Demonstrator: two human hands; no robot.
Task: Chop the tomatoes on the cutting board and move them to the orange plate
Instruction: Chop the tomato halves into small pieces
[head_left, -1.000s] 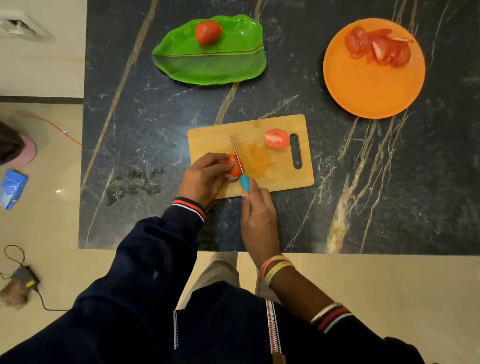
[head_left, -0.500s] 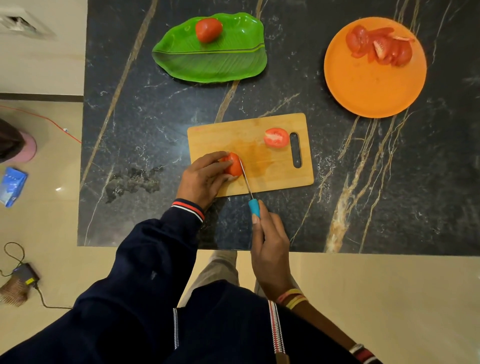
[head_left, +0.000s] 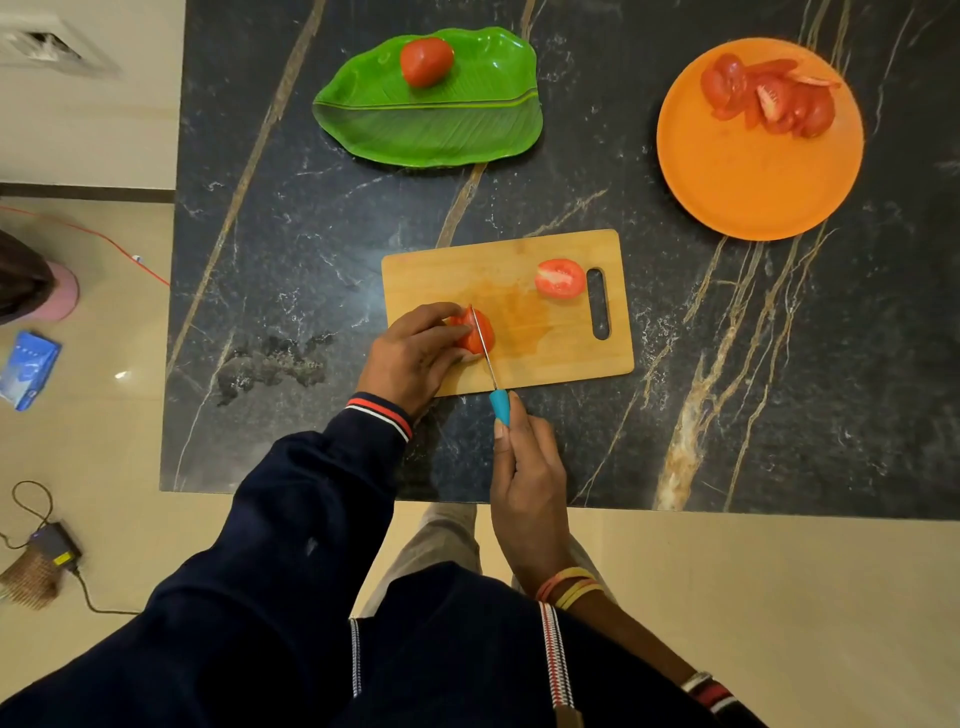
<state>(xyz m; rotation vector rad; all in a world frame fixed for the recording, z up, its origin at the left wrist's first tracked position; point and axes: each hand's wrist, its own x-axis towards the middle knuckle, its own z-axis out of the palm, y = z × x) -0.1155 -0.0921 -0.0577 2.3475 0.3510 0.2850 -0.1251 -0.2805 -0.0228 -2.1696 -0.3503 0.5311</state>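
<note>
Tabletop (head_left: 311, 260): black marble with tan veins; pale floor shows past its near and left edges.
Tomato piece (head_left: 482, 335): on the cutting board's near left part, under the left fingertips, with the blade set into it.
Knife (head_left: 487, 358): long axis runs away from the person, tip leaning slightly toward the left hand; the blue handle sticks out of the right hand at the board's near edge.
Left hand (head_left: 415, 356): fingers curled over the tomato piece, holding it down on its left side.
Right hand (head_left: 530, 478): wrapped round the knife handle, thumb lying along it, over the tabletop just short of the board.
Cutting board (head_left: 441, 270): wooden, long side lying left to right, handle slot at the end beyond the right hand; a wet patch lies mid-board.
Tomato half (head_left: 560, 278): cut face up, ahead of the right hand, just beside the slot.
Orange plate (head_left: 753, 192): far right of the right hand, apart from the board; tomato slices (head_left: 769, 98) are heaped on its far side.
Green leaf plate (head_left: 431, 130): well ahead of the left hand; one whole tomato (head_left: 426, 61) sits on its far half.
</note>
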